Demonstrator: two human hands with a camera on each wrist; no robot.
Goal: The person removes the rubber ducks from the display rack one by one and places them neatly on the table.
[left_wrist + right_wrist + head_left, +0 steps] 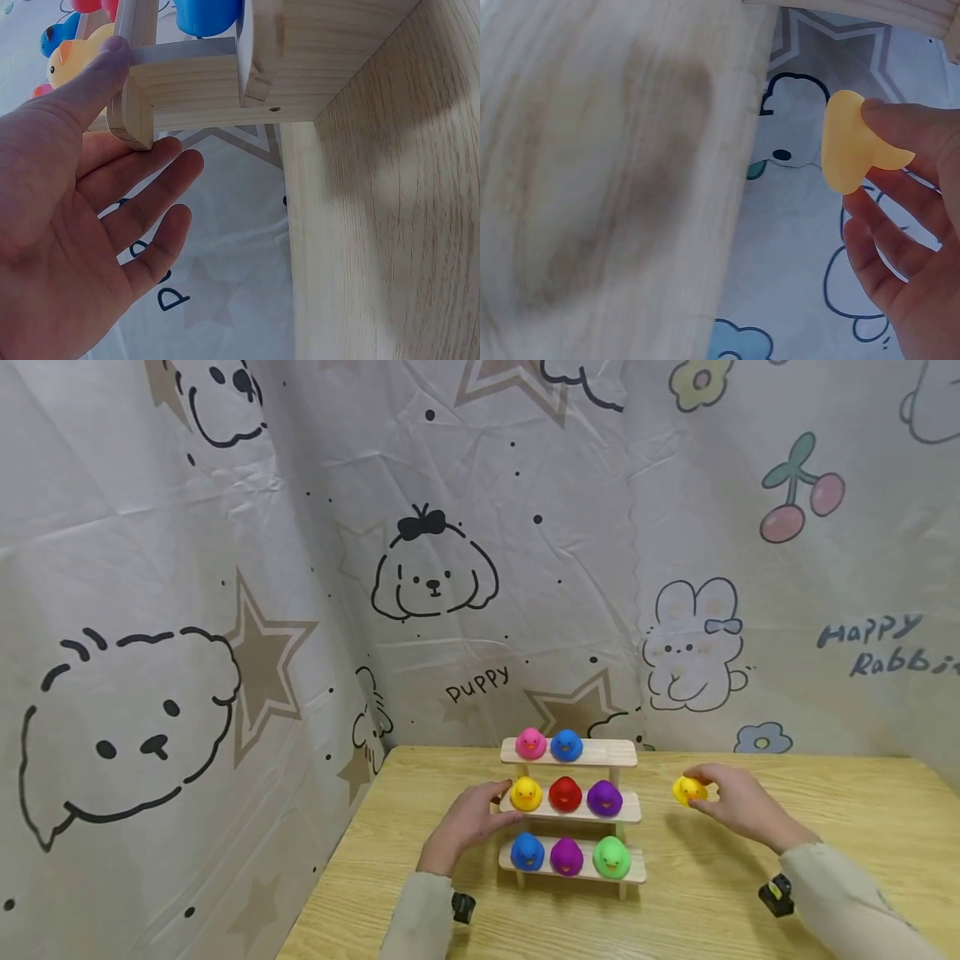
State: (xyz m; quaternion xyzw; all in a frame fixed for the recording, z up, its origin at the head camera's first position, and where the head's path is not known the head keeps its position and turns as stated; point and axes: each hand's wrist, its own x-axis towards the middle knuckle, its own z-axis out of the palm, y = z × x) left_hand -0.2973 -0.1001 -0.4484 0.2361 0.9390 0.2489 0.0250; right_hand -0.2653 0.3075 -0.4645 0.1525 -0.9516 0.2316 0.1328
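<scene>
My right hand [738,802] pinches a yellow rubber duck [687,791] between thumb and fingers, off to the right of a small three-tier wooden shelf [628,807]. In the right wrist view the duck [845,146] shows its flat base, held over the table. At the shelf's left side, my left hand [471,820] grips the end of the middle board [135,112], thumb on top and fingertips underneath. Beside that thumb sits another yellow duck [526,794], then a red duck [565,794] and a purple duck [604,798].
On the top board are a pink duck [531,743] and a blue duck [566,745]. The bottom board carries a blue duck [527,852], a magenta duck [566,857] and a green duck [611,857]. Behind the wooden table [705,893] hangs a printed curtain [570,610].
</scene>
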